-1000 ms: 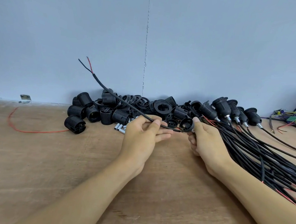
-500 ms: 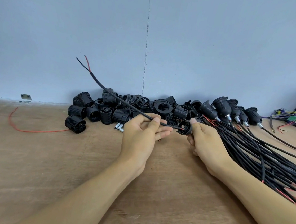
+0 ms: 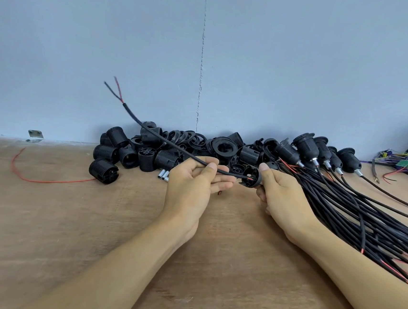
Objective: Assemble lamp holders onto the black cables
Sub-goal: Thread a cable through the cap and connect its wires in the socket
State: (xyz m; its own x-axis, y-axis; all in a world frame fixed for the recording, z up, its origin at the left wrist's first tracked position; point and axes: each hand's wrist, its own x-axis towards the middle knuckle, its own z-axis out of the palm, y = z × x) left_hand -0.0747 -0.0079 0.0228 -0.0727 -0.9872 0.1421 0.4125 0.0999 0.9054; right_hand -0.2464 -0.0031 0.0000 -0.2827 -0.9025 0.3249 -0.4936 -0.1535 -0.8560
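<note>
So the black cable is up off the table, dead centre of the view, running from about 10 o'clock down to the lamp holder, where its end with a bit of red core sits right at the holder's open mouth. The far end splits into a black and a red lead, up against the wall.

The left hand pinches the cable between thumb and forefinger, just at 9 o'clock of the holder, with the other fingers lying loosely stretched underneath. The right hand grips the holder, thumb on its top rim and fingers curled under it.

Behind the hands at 12 o'clock there's a heap of loose holder parts along the wall, with a few little metal tubes in front of it. Off at 3 o'clock lies a fat cable bundle, with finished holders at its far end. A stray red wire curls on the wooden table at 9 o'clock.
</note>
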